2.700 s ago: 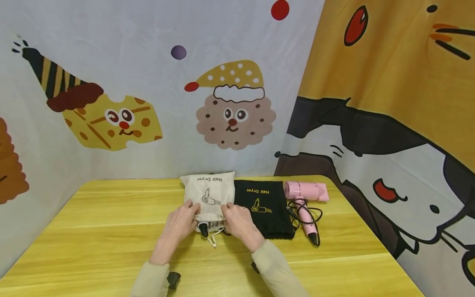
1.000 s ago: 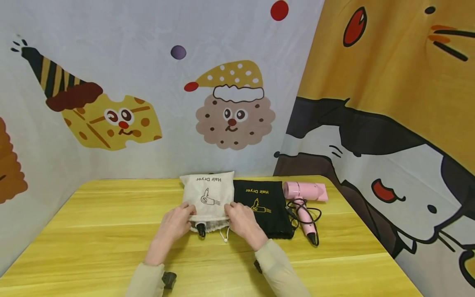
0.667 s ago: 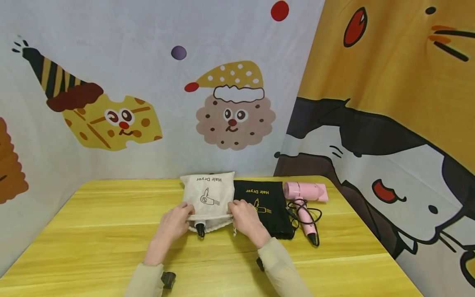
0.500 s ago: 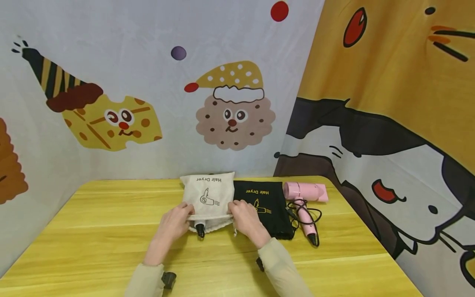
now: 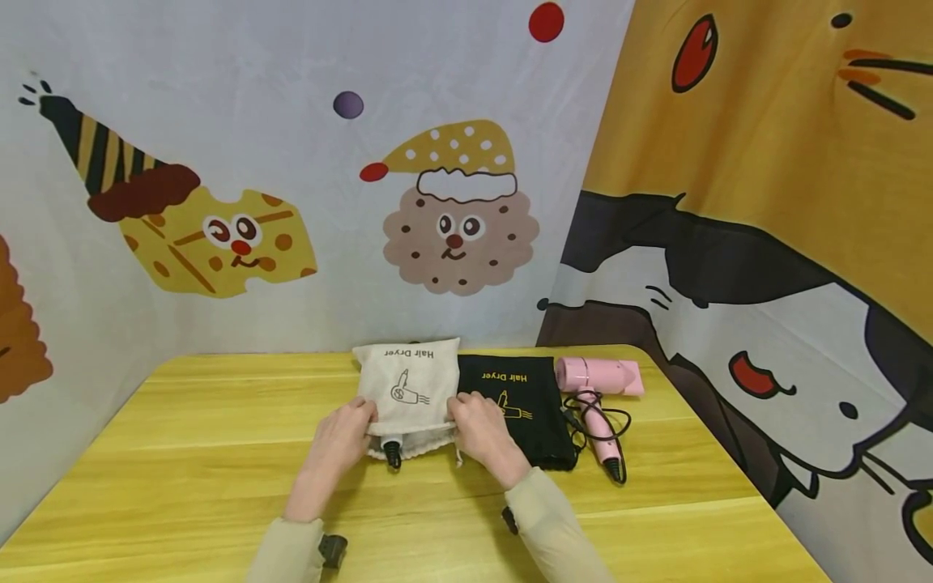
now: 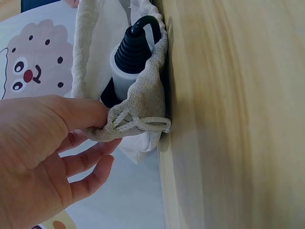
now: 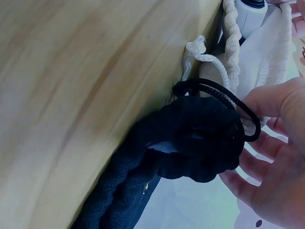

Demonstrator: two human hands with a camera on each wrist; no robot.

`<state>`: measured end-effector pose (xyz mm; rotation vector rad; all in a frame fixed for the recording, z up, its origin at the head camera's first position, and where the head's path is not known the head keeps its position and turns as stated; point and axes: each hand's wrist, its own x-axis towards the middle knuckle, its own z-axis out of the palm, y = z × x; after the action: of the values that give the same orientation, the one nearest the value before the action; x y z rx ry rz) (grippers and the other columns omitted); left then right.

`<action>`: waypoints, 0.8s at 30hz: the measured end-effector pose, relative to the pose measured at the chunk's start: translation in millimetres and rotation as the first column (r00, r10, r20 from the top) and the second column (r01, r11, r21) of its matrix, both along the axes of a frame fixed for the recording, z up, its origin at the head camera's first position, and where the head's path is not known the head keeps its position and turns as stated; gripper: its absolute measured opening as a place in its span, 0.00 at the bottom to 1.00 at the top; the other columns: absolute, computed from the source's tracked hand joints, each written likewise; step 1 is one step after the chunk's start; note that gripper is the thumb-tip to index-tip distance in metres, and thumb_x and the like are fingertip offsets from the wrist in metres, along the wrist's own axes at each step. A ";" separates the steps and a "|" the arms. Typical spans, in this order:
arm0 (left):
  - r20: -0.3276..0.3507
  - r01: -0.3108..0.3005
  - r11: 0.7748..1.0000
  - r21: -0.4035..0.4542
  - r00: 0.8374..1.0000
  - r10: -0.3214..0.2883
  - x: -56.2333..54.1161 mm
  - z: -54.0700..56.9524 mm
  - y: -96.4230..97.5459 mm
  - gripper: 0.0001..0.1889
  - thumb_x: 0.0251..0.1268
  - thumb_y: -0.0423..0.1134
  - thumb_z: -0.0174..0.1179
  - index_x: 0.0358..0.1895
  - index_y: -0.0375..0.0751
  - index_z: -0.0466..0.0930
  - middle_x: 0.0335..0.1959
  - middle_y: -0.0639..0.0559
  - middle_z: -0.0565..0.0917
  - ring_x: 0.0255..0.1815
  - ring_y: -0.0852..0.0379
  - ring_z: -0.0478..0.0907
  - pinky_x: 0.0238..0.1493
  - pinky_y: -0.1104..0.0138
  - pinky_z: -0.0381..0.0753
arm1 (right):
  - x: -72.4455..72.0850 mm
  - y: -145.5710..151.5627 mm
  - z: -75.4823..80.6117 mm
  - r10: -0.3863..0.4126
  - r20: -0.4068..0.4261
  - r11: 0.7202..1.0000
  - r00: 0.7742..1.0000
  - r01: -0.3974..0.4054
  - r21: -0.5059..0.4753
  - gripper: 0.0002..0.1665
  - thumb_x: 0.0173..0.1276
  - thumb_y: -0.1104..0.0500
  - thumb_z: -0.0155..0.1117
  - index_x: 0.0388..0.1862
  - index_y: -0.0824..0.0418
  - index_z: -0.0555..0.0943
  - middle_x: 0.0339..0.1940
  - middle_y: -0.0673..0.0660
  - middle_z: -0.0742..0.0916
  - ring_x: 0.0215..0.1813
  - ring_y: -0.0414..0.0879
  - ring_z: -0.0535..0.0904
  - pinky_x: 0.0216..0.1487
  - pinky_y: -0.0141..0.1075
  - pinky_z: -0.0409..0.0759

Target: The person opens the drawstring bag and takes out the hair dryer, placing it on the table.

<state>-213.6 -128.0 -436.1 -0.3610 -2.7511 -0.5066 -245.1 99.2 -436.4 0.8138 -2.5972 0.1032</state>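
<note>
A cream drawstring bag (image 5: 408, 380) printed "Hair Dryer" lies flat on the table, its mouth spread toward me. My left hand (image 5: 342, 433) pinches the left edge of the mouth, with thumb inside the rim in the left wrist view. At the opposite edge, my right hand (image 5: 483, 425) pinches the rim. Between them the white handle end of a hair dryer (image 6: 125, 71) pokes out, with a black ribbed cord sleeve; the rest of it is hidden inside the bag. A white drawstring (image 7: 209, 58) hangs by the right edge.
A black drawstring bag (image 5: 535, 437), also printed "Hair Dryer", lies right beside the cream one, its black cord near my right hand. Further right is a pink hair dryer (image 5: 601, 376) with its cord loosely wound. A cartoon-printed cloth wall (image 5: 291, 324) rises behind the table.
Both hands have shifted slightly apart, pulling the cream bag's mouth wider. The white drawstring end now hangs by the right hand instead of below the middle of the mouth.
</note>
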 end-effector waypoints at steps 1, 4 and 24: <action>-0.002 -0.001 1.000 0.001 1.000 0.001 0.1 -0.3 -0.4 0.11 0.41 0.20 0.63 0.26 0.39 0.75 0.27 0.49 0.77 0.24 0.54 0.74 0.23 0.65 0.75 | 0.0 0.0 -0.1 0.001 0.004 1.000 1.000 -0.001 0.001 0.07 0.56 0.66 0.67 0.28 0.54 0.80 0.24 0.50 0.80 0.25 0.44 0.72 0.23 0.30 0.64; -0.001 -0.003 1.000 0.001 1.000 0.003 0.0 -0.7 -1.5 0.12 0.41 0.21 0.64 0.24 0.41 0.73 0.25 0.50 0.75 0.23 0.55 0.72 0.22 0.65 0.72 | 0.1 0.1 0.0 0.001 0.008 1.000 1.000 -0.001 0.003 0.07 0.56 0.65 0.68 0.28 0.54 0.80 0.24 0.50 0.80 0.25 0.44 0.72 0.23 0.30 0.65; 0.072 -0.003 0.999 0.037 0.997 0.000 0.7 -0.3 -15.8 0.17 0.35 0.17 0.61 0.27 0.43 0.77 0.28 0.49 0.79 0.26 0.54 0.76 0.26 0.64 0.77 | -1.3 3.4 1.4 -0.032 0.085 0.999 0.996 0.035 -0.032 0.11 0.54 0.70 0.68 0.29 0.55 0.78 0.26 0.50 0.81 0.27 0.45 0.74 0.22 0.30 0.66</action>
<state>-212.9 -143.9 -436.4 -0.3376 -2.8063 -0.5804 -246.5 102.7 -435.0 0.7689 -2.6798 0.1740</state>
